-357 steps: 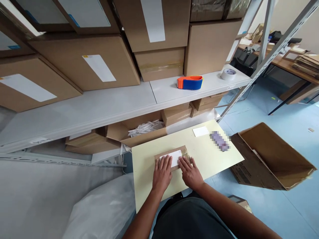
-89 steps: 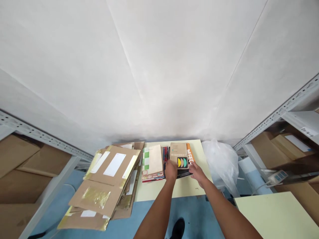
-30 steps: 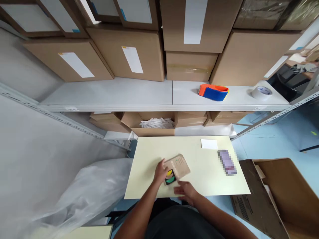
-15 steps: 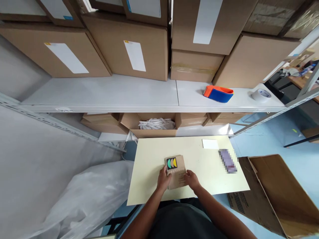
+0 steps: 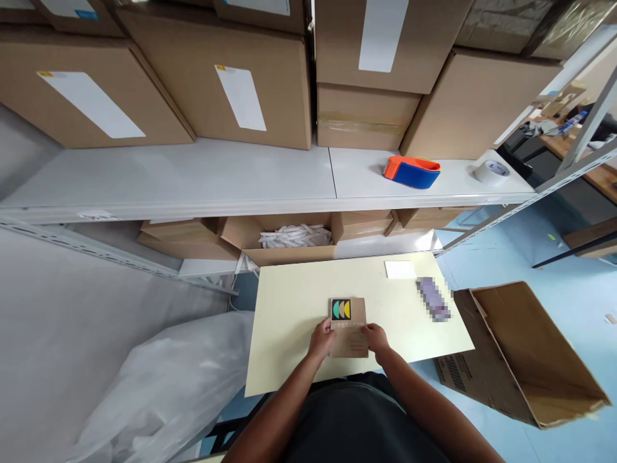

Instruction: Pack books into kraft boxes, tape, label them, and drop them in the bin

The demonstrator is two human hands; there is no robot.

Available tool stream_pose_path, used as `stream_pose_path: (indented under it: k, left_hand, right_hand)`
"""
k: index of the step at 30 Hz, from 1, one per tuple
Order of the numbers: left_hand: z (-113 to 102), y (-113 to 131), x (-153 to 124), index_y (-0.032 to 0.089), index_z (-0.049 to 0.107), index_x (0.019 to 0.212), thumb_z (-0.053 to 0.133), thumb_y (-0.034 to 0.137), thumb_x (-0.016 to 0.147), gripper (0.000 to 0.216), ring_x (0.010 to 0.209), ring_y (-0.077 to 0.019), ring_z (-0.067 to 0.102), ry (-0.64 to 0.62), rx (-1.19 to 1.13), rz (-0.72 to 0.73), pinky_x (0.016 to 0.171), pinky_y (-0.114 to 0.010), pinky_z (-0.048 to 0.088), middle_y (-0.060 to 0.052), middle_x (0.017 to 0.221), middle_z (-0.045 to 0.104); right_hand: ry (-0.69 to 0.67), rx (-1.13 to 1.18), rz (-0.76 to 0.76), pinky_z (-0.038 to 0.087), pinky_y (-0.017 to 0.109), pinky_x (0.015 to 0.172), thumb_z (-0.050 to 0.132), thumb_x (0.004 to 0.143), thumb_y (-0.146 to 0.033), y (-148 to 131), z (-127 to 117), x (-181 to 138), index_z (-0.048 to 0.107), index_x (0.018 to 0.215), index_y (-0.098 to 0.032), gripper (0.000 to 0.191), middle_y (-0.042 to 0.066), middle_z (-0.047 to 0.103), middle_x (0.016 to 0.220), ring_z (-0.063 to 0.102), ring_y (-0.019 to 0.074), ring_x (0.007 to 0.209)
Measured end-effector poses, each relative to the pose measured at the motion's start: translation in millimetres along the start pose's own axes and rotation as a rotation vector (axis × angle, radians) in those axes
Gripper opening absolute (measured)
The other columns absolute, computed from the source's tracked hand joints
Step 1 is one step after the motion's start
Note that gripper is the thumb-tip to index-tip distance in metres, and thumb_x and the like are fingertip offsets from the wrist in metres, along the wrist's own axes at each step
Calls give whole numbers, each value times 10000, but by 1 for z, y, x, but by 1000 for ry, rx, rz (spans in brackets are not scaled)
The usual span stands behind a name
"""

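Note:
A brown kraft-coloured book lies upright to my view, over the near middle of a pale yellow table. Its cover carries a black square with green, tan and yellow half-rounds, and a line of light print below. Along its left edge, my left hand grips it with the thumb on the cover. My right hand holds the right edge between thumb and fingers. Whether the book rests on the table or is slightly raised, I cannot tell.
On the table's far right are a white card and a blurred purple item. An open carton stands right, a plastic bag left. The shelf ahead bears boxes, an orange-blue band and a tape roll.
The book has turned from a tilt to nearly straight, both hands still at its sides. The right hand has taken a firmer hold on its edge. My view has shifted slightly.

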State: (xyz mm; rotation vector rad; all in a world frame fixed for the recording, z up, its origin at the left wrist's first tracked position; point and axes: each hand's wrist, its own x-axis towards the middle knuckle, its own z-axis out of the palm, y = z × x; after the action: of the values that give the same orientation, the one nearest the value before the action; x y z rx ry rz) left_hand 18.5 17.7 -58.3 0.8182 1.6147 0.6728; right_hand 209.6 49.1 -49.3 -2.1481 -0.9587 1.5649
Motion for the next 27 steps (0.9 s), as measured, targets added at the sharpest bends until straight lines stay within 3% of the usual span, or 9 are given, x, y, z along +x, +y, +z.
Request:
stream_pose_path:
  k: [4, 7, 12, 16, 19, 23, 27]
  left_hand:
    - [9, -2, -4, 189, 674, 1268, 586, 157, 762, 515, 1221, -230, 653, -53, -129, 13, 1029, -303, 484, -90, 1297, 718]
    - [9, -4, -7, 171, 698, 1232, 627, 289, 807, 447, 1257, -259, 631, -51, -199, 5, 1043, -352, 493, -114, 1322, 702]
    - [-17, -4, -13, 147, 637, 1321, 406, 574, 950, 611, 1235, -281, 646, 49, -266, -21, 972, -398, 538, -154, 1357, 671]
    - [-44, -3, -19, 142, 648, 1266, 372, 595, 960, 612, 1186, -281, 663, 215, -200, 8, 976, -380, 520, -149, 1289, 705]
    - [-56, -2, -20, 156, 653, 1235, 438, 549, 943, 535, 1134, -289, 678, 230, -96, 16, 936, -375, 524, -134, 1237, 726]
    - [-58, -4, -16, 178, 607, 1324, 562, 438, 887, 511, 1223, -301, 631, 256, -20, -15, 976, -372, 489, -135, 1314, 692]
    - [-48, -9, -12, 181, 546, 1418, 605, 336, 843, 599, 1276, -286, 608, 240, 9, -44, 1010, -350, 475, -126, 1376, 664]
  right_hand:
    - [-4, 31, -57, 489, 281, 570, 694, 707, -436, -2, -16, -10, 699, 813, -152, 303, 81, 721, 732, 681, 233, 734]
    - [-44, 71, -126, 523, 302, 635, 718, 715, -501, -10, -25, -30, 711, 880, -156, 383, 91, 747, 830, 693, 244, 801]
    - [-343, 198, -357, 533, 354, 818, 710, 781, -593, -25, -32, -67, 737, 898, -179, 431, 95, 754, 967, 715, 251, 891]
    - [-320, 161, -244, 515, 349, 742, 759, 699, -626, -23, -32, -68, 734, 873, -173, 486, 91, 743, 899, 714, 245, 810]
    - [-340, 161, -157, 490, 321, 687, 775, 664, -590, -15, -29, -59, 728, 893, -169, 482, 82, 735, 874, 706, 227, 778]
    - [-394, 142, -91, 481, 310, 692, 779, 669, -493, -6, -18, -49, 729, 942, -177, 421, 77, 731, 912, 688, 212, 813]
    - [-327, 117, -21, 494, 321, 690, 751, 692, -458, -4, 0, -34, 717, 1060, -176, 465, 101, 730, 956, 669, 227, 871]
